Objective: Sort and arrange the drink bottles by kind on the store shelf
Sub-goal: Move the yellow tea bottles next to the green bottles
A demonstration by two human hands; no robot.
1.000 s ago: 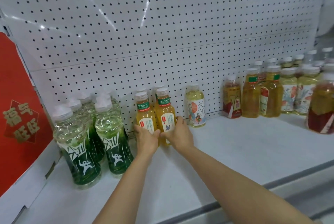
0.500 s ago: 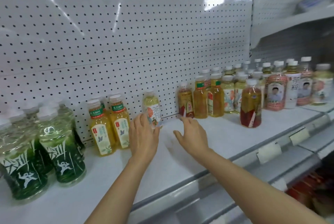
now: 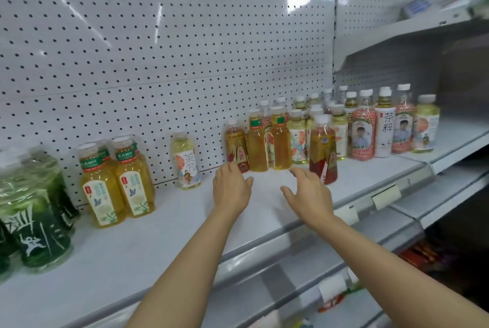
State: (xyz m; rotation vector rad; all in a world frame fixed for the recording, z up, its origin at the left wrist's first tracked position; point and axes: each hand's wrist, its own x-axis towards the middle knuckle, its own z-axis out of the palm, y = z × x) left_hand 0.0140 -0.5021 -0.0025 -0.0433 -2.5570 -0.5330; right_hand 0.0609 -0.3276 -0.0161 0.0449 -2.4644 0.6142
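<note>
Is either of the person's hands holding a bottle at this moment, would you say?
No, the left hand and right hand hover open above the shelf, gripping nothing.

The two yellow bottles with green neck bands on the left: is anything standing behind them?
Yes. Behind the two yellow bottles, parts of more bottles of the same kind show, then the pegboard wall. How many stand there is hidden by the front pair.

Bare shelf [image 3: 164, 235] lies open in front of both hands, with a clear lane between the lone pale tea bottle [image 3: 186, 161] and the amber bottle cluster [image 3: 267, 142]; a red-labelled bottle [image 3: 323, 150] stands forward, just beside the right hand [image 3: 308, 192], blocking that side
</note>
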